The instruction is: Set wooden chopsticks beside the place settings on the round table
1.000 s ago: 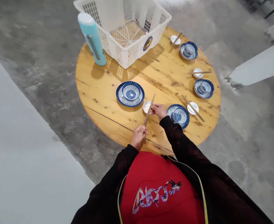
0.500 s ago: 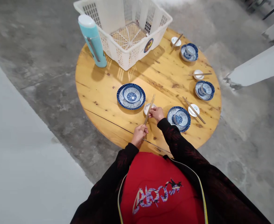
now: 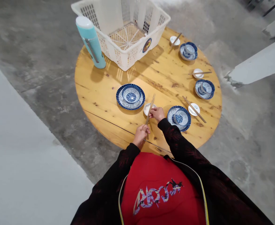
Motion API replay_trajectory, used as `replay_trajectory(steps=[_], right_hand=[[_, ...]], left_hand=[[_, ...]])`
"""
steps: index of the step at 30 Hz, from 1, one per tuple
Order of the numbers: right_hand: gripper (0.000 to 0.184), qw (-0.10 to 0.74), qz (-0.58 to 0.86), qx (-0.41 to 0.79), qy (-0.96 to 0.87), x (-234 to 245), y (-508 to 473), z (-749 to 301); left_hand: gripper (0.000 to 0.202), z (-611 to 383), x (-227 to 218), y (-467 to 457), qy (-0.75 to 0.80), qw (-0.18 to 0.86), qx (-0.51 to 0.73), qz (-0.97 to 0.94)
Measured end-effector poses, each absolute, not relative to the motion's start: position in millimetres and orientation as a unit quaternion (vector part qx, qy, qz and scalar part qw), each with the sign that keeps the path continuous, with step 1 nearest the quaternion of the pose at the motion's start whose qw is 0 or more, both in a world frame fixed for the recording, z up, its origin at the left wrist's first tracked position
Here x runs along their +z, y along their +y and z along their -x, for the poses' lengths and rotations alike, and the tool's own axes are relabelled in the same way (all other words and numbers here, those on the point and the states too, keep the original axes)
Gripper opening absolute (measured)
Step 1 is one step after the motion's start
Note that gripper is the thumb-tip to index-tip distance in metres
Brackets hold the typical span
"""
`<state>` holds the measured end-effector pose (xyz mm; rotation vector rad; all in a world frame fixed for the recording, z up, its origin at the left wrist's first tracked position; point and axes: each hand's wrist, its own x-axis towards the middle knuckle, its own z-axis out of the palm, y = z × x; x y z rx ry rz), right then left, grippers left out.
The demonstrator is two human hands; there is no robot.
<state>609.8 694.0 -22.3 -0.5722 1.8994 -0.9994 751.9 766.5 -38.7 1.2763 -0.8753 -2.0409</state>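
Note:
A pair of wooden chopsticks [image 3: 151, 104] lies slanted across a small white dish [image 3: 146, 108] at the near side of the table. My left hand [image 3: 140, 134] is closed around their lower ends. The fingertips of my right hand [image 3: 157, 114] are pinched against the chopsticks midway, beside the dish, and hide part of it. To the left of the dish is a blue-and-white plate [image 3: 119, 102] with a matching bowl [image 3: 131, 94] on it. Another such plate [image 3: 186, 124], bearing a bowl [image 3: 179, 118], is just right of my right hand.
A white plastic basket [image 3: 125, 59] stands at the table's far side, with a light-blue thermos [image 3: 91, 43] beside it. Along the right edge are more bowls [image 3: 189, 51] and small dishes [image 3: 193, 109] with chopsticks across them. The round wooden table [image 3: 100, 97] has a seam near me.
The view has shifted very slightly. Both hands keep their places at the chopsticks and dish, with hardly any movement.

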Motion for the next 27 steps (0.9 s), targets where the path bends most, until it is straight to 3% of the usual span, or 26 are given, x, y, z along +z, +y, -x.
replay_trajectory(steps=[17, 27], right_hand=[[0.007, 0.414, 0.265, -0.431, 0.756, -8.1, 710.7, -596.9], [0.012, 0.414, 0.226, -0.509, 0.720, 4.3, 763.7, -591.3]], left_hand=[[0.047, -760.5, -36.8, 761.4, -0.368, 0.242, -0.739, -0.510], [0.047, -768.1, -47.1, 758.9, -0.361, 0.249, -0.734, -0.518]])
